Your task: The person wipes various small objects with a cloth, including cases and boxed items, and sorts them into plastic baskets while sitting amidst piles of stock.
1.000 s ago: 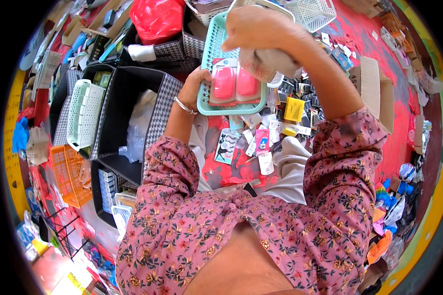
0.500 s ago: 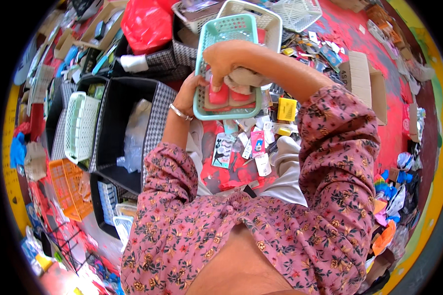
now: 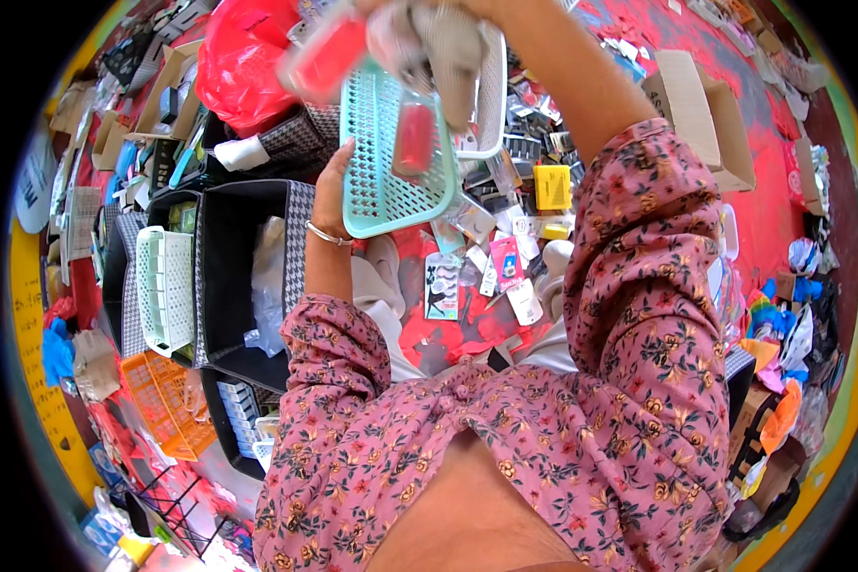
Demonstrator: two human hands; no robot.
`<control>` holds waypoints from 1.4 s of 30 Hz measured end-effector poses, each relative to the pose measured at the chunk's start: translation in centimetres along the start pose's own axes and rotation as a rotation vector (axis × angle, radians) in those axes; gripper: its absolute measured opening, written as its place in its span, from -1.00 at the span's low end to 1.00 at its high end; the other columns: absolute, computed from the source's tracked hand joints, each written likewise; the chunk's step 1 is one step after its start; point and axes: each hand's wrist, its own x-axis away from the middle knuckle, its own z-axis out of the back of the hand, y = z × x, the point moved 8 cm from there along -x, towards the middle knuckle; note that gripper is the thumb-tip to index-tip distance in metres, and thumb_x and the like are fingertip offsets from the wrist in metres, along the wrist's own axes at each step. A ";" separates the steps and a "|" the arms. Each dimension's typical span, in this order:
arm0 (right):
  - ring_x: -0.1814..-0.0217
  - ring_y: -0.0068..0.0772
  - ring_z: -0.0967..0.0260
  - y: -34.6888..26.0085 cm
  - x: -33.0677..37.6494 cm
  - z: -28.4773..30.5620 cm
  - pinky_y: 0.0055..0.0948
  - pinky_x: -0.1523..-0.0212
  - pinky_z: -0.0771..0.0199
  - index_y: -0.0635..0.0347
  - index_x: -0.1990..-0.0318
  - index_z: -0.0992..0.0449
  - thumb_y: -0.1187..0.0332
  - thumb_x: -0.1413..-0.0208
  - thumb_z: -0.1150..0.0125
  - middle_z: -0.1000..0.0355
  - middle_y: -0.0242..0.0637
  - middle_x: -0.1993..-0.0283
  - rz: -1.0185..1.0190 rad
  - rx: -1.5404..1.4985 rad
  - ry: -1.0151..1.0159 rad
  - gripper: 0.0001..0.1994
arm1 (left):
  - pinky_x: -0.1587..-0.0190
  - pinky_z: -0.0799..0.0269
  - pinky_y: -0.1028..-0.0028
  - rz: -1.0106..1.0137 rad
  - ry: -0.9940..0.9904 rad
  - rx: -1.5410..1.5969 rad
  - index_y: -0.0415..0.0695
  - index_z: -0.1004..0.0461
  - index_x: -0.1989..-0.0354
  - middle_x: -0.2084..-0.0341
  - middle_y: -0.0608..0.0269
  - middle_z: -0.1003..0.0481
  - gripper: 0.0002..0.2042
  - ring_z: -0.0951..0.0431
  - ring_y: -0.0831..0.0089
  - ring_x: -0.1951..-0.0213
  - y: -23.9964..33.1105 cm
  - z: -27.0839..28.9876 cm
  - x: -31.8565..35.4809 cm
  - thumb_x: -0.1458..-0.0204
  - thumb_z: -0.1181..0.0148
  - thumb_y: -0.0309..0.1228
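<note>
One pink pack (image 3: 332,55) had risen from the basket (image 3: 374,191), leaving a second pack (image 3: 414,139) inside; your left fingers (image 3: 338,164) gripped the rim; right hand (image 3: 479,6) blurred, hold unclear.

The scene was viewed downward from the wearer's head through the left fisheye lens. The shirt (image 3: 353,429) was framed closest, below; the teal basket (image 3: 374,153) was framed farther off, above.
</note>
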 end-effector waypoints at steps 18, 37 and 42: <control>0.42 -0.33 -0.41 22.0 6.7 1.6 -0.43 0.41 -0.41 0.14 0.39 -0.52 0.32 0.23 -0.14 -0.45 -0.20 0.43 -0.606 0.063 0.332 -0.81 | 0.29 -0.42 0.35 -0.123 -0.008 -0.032 -0.24 -0.35 0.23 0.42 0.13 -0.47 -0.75 -0.49 0.30 0.40 2.6 0.1 1.7 0.01 0.06 -0.34; 0.27 -0.14 -0.41 10.5 4.2 -6.3 -0.18 0.35 -0.40 0.22 0.40 -0.51 0.41 0.29 -0.11 -0.44 -0.14 0.34 -0.282 0.762 -0.074 -0.79 | 0.24 -0.41 0.35 -0.074 -0.080 -0.020 -0.26 -0.36 0.24 0.37 0.08 -0.47 -0.74 -0.49 0.28 0.35 2.6 0.2 2.3 0.03 0.09 -0.35; 0.28 -0.18 -0.41 13.1 4.7 -9.4 -0.23 0.36 -0.40 0.23 0.28 -0.49 0.44 0.26 -0.08 -0.44 -0.17 0.31 -0.204 0.819 -0.203 -0.73 | 0.23 -0.41 0.33 -0.040 -0.085 0.026 -0.27 -0.36 0.24 0.38 0.07 -0.47 -0.74 -0.49 0.25 0.35 2.4 -0.2 2.1 0.06 0.08 -0.37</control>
